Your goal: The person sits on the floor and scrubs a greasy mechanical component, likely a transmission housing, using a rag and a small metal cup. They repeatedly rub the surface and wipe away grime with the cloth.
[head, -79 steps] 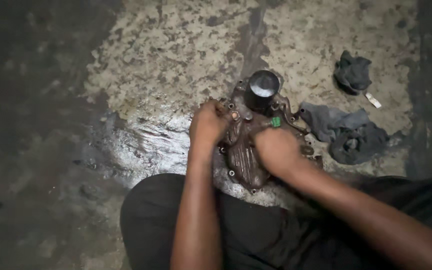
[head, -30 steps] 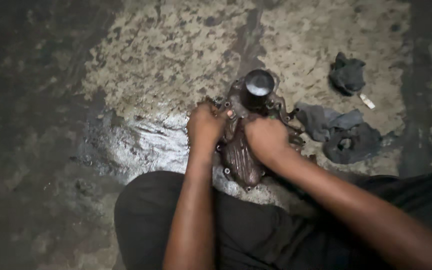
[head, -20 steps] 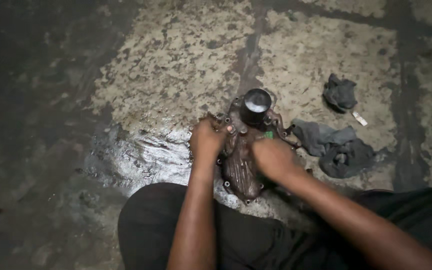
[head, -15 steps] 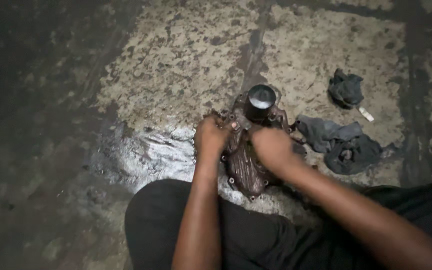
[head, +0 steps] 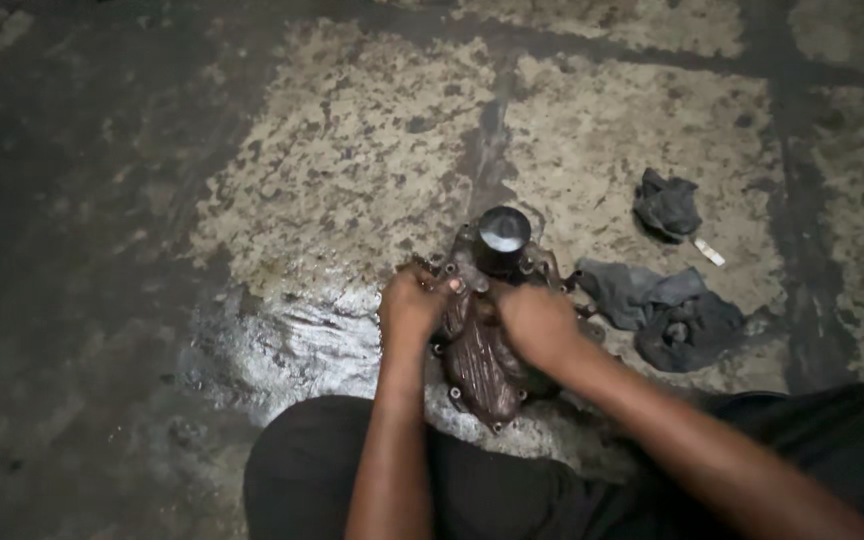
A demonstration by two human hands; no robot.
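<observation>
A repair workshop floor: oil-stained, wet concrete floor [head: 352, 180], greasy rags [head: 667, 310] lying about, and a grimy metal engine cover [head: 482, 350] set directly on it.

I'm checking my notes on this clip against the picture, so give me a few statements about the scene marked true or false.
1. Both hands rest on the greasy metal casting on the floor. True: the left hand and right hand are on its upper part.
2. A dark round cylinder stands at the casting's far end. True.
3. The rags lie to the person's left of the casting. False: the larger dark rag and the small bundled rag lie to the right.
4. The floor is clean and dry. False: it is stained, with a wet, shiny patch by the left hand.
</observation>
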